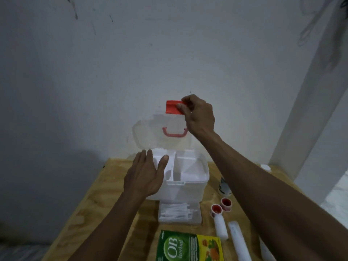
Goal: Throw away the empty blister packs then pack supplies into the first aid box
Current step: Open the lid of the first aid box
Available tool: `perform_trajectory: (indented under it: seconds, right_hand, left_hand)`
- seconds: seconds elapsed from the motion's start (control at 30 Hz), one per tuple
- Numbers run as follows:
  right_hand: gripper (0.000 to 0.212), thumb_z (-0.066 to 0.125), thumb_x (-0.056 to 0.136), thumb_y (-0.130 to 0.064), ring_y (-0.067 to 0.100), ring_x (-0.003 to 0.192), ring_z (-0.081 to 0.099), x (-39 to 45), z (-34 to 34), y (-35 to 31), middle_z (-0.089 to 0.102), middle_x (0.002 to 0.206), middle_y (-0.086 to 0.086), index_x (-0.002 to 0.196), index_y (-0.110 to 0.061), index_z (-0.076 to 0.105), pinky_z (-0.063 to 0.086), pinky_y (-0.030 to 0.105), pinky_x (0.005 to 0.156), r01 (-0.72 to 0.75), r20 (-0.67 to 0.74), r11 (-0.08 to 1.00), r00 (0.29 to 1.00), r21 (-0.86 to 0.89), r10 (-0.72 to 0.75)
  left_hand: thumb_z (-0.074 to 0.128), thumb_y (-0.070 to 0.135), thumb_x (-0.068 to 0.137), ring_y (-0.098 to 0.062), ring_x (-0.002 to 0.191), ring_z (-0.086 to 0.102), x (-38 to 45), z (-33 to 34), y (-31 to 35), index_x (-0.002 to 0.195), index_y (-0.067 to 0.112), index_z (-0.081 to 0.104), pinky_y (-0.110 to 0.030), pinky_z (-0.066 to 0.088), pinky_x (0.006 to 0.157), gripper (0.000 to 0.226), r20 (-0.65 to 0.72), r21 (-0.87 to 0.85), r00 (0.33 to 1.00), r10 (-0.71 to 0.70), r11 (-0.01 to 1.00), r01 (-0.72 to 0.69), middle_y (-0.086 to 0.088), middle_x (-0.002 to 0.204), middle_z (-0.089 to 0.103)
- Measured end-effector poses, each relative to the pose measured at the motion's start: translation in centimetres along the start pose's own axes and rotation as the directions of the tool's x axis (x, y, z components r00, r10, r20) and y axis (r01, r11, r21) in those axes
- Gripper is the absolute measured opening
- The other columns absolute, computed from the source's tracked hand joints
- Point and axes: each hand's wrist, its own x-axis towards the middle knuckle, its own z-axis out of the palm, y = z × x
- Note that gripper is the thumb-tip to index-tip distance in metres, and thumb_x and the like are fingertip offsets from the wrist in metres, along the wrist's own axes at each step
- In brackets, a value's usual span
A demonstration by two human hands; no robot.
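Right hand (197, 115) pinching red latch (174, 107) on raised lid (146, 134). Left hand (145, 176) released, flat on first aid box (188, 178) left rim. Supplies on tabletop (105, 185) below hands.

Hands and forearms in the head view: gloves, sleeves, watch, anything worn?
Nothing worn that shows. The left hand and right hand are bare, with no gloves, and both forearms are uncovered up to the frame edge: no sleeves, watch or wristband. Any ring is too small to tell.

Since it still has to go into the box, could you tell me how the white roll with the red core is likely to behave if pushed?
The white roll lies on its side on the table, so it would probably roll. It looks soft and likely light.
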Motion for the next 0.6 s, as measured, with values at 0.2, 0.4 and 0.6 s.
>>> perform_trajectory:
  seconds: [0.2, 0.4, 0.6]
  right_hand:
    - [0.028, 0.062, 0.093, -0.03, 0.023, 0.095, 0.065, 1.7, 2.6, 1.1, 0.067, 0.113, 0.007, 0.117, -0.015, 0.065, 0.054, 0.044, 0.088, 0.01, -0.033, 0.999, 0.999, -0.035, -0.011]
    - [0.034, 0.057, 0.096, -0.025, 0.031, 0.106, 0.058, 1.2, 3.3, 2.6, 0.06, 0.118, 0.013, 0.129, -0.016, 0.062, 0.049, 0.047, 0.092, 0.058, -0.039, 0.992, 0.997, -0.11, -0.063]
    - [0.046, 0.044, 0.101, -0.037, 0.03, 0.111, 0.05, 0.8, 2.8, 3.1, 0.052, 0.128, 0.01, 0.144, -0.02, 0.042, 0.041, 0.043, 0.089, 0.112, 0.063, 0.926, 0.993, -0.36, -0.096]
  left_hand:
    - [0.01, 0.071, 0.089, -0.021, 0.152, 0.006, 0.2, 0.2, 0.0, 0.155, 0.017, 0.014, -0.044, 0.017, 0.12, 0.086, 0.01, 0.068, 1.0, -0.016, 0.998, 0.016, -0.003, 0.165, 0.01]
    - [0.012, 0.069, 0.091, -0.02, 0.152, 0.005, 0.1, 0.4, 0.0, 0.155, 0.018, 0.016, -0.043, 0.018, 0.119, 0.083, 0.006, 0.09, 1.0, -0.016, 0.996, 0.015, -0.003, 0.165, 0.01]
    - [0.013, 0.067, 0.093, -0.02, 0.152, 0.005, -0.1, 0.2, 0.2, 0.155, 0.018, 0.018, -0.043, 0.018, 0.119, 0.079, 0.011, 0.113, 1.0, -0.014, 0.994, 0.013, -0.003, 0.165, 0.01]
